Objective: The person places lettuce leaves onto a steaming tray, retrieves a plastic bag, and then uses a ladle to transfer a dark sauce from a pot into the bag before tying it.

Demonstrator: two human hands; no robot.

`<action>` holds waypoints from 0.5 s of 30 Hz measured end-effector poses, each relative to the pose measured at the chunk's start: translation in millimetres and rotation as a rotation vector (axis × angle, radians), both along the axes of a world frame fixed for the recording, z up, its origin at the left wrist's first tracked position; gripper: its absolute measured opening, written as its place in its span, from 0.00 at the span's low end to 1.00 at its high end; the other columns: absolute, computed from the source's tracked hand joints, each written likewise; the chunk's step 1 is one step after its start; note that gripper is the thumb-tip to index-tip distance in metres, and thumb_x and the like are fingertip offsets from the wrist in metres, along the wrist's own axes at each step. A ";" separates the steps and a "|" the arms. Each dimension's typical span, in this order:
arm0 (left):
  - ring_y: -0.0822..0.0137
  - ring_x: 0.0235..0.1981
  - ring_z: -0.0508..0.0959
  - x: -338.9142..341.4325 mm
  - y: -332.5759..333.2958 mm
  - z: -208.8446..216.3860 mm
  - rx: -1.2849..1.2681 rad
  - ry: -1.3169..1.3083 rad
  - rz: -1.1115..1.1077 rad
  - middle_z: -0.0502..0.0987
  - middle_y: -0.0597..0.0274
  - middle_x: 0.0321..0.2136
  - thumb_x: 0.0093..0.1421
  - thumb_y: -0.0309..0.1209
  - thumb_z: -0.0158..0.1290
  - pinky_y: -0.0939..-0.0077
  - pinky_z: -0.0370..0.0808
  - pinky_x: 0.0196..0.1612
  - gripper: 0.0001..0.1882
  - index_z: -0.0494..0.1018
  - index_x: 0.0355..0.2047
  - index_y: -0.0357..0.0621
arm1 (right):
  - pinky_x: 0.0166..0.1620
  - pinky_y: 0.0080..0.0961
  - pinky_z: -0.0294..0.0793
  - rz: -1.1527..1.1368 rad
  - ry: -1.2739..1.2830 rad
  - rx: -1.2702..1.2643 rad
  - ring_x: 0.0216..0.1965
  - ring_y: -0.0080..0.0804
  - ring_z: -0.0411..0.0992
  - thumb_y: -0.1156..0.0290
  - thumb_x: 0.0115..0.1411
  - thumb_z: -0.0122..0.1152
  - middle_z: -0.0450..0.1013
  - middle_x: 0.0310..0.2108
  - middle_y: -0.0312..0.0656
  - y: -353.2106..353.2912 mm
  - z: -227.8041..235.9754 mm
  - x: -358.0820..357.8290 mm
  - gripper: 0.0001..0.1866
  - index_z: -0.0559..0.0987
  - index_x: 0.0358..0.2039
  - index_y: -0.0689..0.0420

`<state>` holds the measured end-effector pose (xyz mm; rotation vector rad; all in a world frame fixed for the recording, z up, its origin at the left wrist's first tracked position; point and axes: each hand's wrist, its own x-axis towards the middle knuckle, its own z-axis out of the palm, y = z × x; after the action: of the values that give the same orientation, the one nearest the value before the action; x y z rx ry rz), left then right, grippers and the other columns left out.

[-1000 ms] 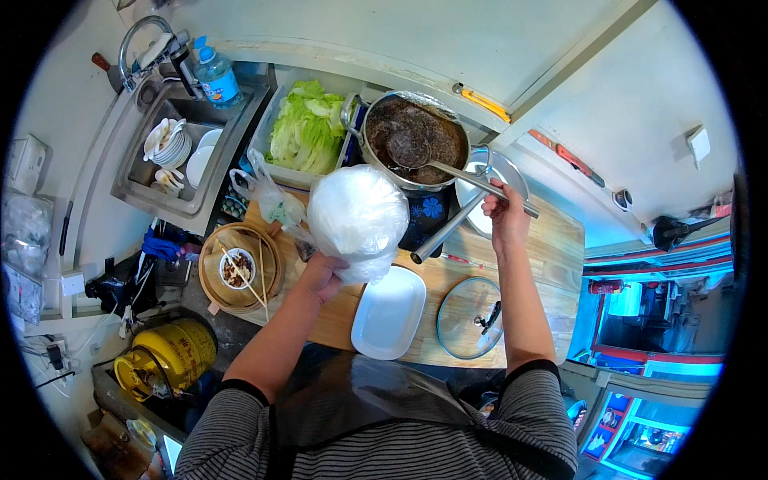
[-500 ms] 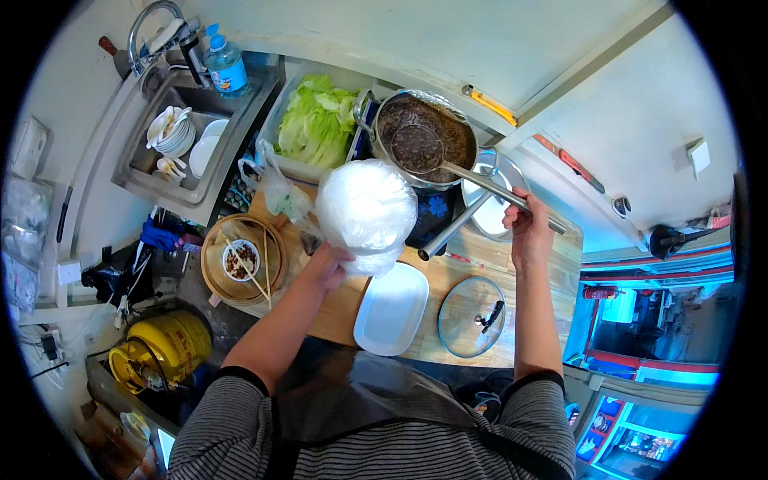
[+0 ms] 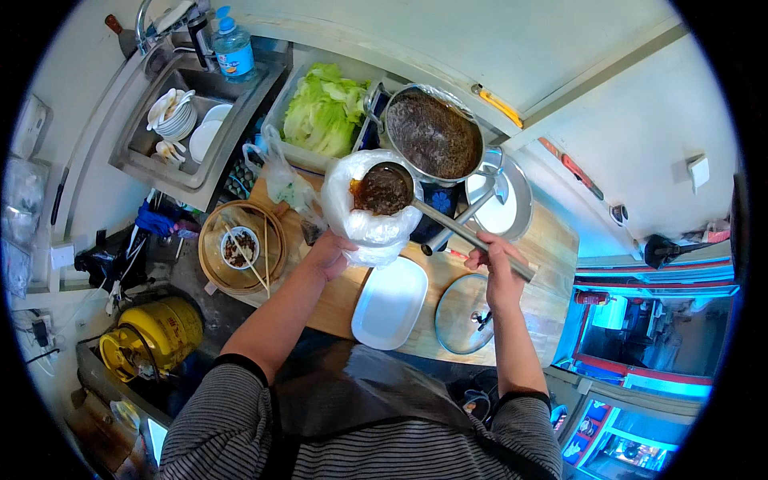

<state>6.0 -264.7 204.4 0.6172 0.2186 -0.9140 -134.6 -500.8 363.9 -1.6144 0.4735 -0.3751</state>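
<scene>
My left hand [image 3: 326, 254] grips a bowl covered in thin clear plastic [image 3: 374, 234], held above the wooden table. In my right hand [image 3: 498, 272] is the long handle of a metal ladle [image 3: 468, 236]. The ladle's head, full of dark brown broth [image 3: 384, 190], lies over the mouth of the bowl and looks tilted to the left. Brownish-orange liquid shows at its left edge, against the plastic. Just behind stands a large pot [image 3: 387, 138] of dark, bubbling broth [image 3: 436, 132]. The ladle head hides most of the bowl's inside.
A white tray [image 3: 390, 304] and glass lid [image 3: 458, 316] lie in front. Lettuce [image 3: 326, 112] fills a bin left of the pot; a metal basin [image 3: 526, 210] stands right. Farther left are a bamboo steamer [image 3: 205, 258], a sink [image 3: 128, 156] with dishes and a yellow gas cylinder [image 3: 164, 332].
The ladle has moved from over the pot to over the plastic-covered bowl, carrying broth. My right hand has come lower and left. The bowl's plastic, earlier rounded toward me, now shows an open mouth.
</scene>
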 end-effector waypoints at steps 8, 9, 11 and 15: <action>0.51 0.53 0.69 2.3 0.6 -3.7 -0.016 0.004 -0.018 0.70 0.52 0.50 0.42 0.12 0.47 0.56 0.64 0.58 0.34 0.62 0.55 0.36 | 0.33 0.25 0.74 0.441 -0.204 -1.022 0.27 0.34 0.74 0.80 0.50 0.58 0.73 0.30 0.45 16.6 18.3 -10.8 0.14 0.78 0.40 0.61; 0.51 0.52 0.70 2.1 0.2 -3.4 -0.004 0.004 -0.012 0.70 0.52 0.49 0.42 0.12 0.48 0.56 0.64 0.58 0.34 0.62 0.55 0.36 | 0.33 0.26 0.74 0.398 -0.226 -0.975 0.27 0.34 0.74 0.77 0.52 0.58 0.73 0.30 0.45 16.9 15.7 -12.3 0.13 0.78 0.40 0.62; 0.52 0.52 0.70 1.5 -1.2 -1.4 0.020 0.004 -0.005 0.71 0.53 0.49 0.42 0.13 0.48 0.57 0.64 0.58 0.34 0.63 0.54 0.37 | 0.33 0.27 0.75 0.313 -0.276 -0.883 0.26 0.33 0.74 0.71 0.56 0.58 0.72 0.29 0.45 17.1 11.2 -15.7 0.13 0.77 0.41 0.63; 0.52 0.52 0.70 3.0 -0.9 -4.6 0.036 -0.003 -0.014 0.71 0.54 0.48 0.41 0.12 0.48 0.57 0.65 0.57 0.35 0.63 0.54 0.38 | 0.34 0.24 0.73 -0.189 -0.208 0.138 0.27 0.31 0.73 0.59 0.62 0.51 0.73 0.28 0.46 0.1 -1.7 3.3 0.21 0.73 0.45 0.65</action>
<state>9.1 -265.6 199.8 0.6535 0.2289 -0.9239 -131.3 -500.7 362.2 -1.3840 0.4829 -0.6329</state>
